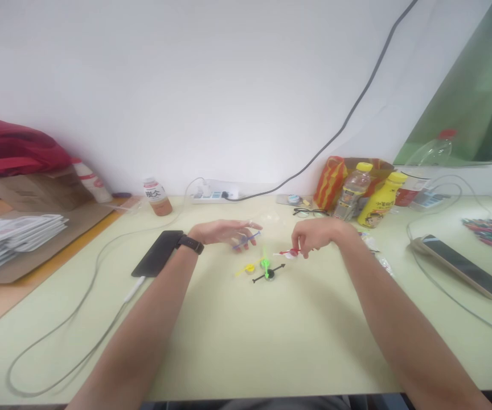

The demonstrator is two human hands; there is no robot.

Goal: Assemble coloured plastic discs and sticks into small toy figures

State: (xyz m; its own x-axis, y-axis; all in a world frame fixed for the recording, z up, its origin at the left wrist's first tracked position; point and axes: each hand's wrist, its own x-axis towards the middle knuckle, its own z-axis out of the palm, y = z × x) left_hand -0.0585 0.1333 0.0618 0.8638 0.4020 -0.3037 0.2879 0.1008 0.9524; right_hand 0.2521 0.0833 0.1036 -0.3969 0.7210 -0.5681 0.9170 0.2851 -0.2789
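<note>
Fingers of the left hand lie spread and nearly flat, a thin blue stick resting loosely across their tips, not gripped. That hand hovers just above the pale surface, with a black phone beside the wrist.

Below and between the hands sit three small spinner-like pieces, close together on the surface: a yellow one, a green one, and a black one with an arrow-tipped rod.

Farther right, the right hand curls down, thumb and forefinger pinched narrow on a red-and-white piece just above the surface.

These look like light plastic: small hubs with thin rods, probably springy and easy to bend or snap. I judge the hub the safer place to pinch; the rods would flex or slip.
</note>
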